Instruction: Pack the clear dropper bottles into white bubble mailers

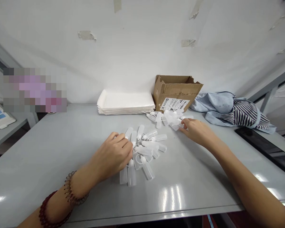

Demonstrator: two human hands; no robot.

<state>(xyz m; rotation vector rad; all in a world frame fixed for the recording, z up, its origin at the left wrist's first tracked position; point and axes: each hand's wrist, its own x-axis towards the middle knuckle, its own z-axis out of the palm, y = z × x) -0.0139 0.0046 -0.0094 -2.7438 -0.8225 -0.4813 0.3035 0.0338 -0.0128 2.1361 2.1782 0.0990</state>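
Left hand: fingers curled against small translucent plastic bottles, grip hidden. Right hand: fingers bent at second bottle cluster, can't tell grip; brown cardboard box beyond.

The bottles are smooth plastic; the tabletop, glossy; the box, matt cardboard.

A grey worktable, plastic bottles and a cardboard box (labelled) suggest a workshop.
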